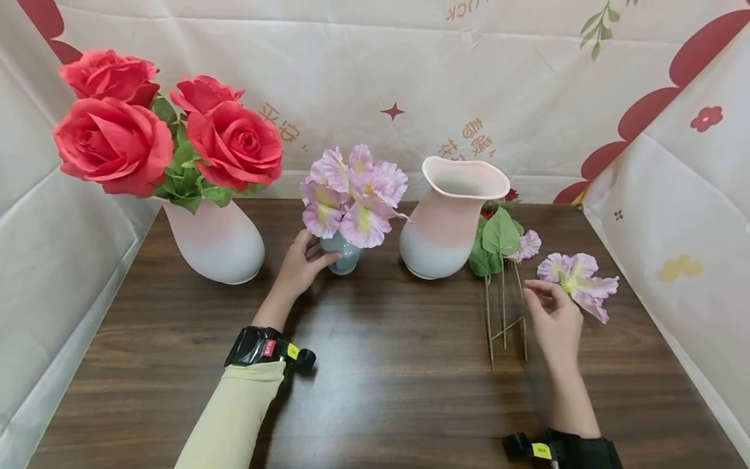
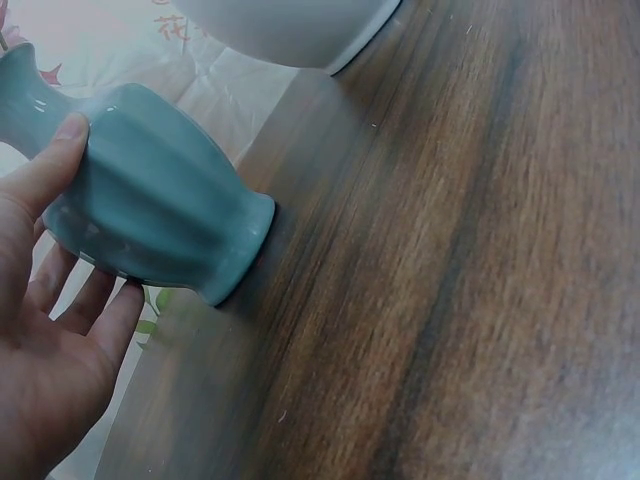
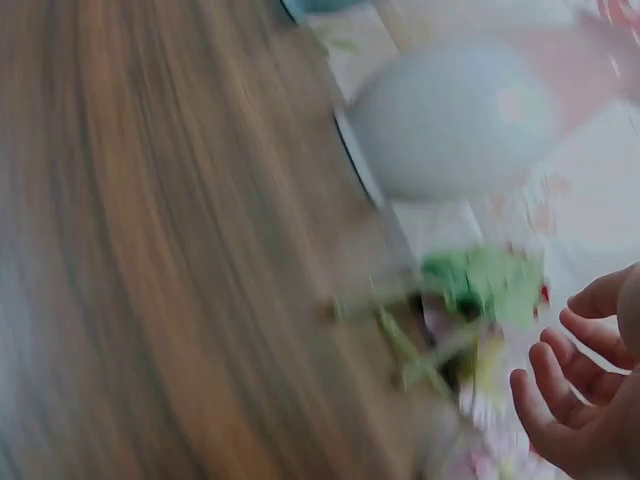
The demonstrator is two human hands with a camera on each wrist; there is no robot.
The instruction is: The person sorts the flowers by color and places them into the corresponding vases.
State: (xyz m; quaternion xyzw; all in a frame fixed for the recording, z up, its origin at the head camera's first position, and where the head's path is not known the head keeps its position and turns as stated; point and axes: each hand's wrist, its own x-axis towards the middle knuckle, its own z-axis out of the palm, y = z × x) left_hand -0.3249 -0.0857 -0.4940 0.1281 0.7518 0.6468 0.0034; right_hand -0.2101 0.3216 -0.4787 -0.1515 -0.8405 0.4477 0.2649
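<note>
My left hand point(image 1: 297, 270) holds a small blue-green vase point(image 2: 150, 190), with the thumb on one side and the fingers on the other. Several pink-purple flowers with yellow centres point(image 1: 366, 225) stand in that vase, which is upright on the table. Over at the right, my right hand point(image 1: 556, 322) has loosely bent fingers with nothing visible between them. It is beside a loose pink-purple flower point(image 1: 592, 286) and several stems point(image 1: 502, 299) lying on the table. Motion blurs the right wrist view, where the fingers point(image 3: 560, 385) are apart from the stems and green leaves point(image 3: 490, 285).
A pink-and-white vase point(image 1: 217, 244) with large red roses point(image 1: 117, 146) stands at the left. Right of centre is another pink-and-white vase point(image 1: 445, 221) with nothing seen in its mouth. Green leaves point(image 1: 498, 234) lie beside it. Printed cloth point(image 1: 351, 78) surrounds the dark wooden table point(image 1: 375, 391).
</note>
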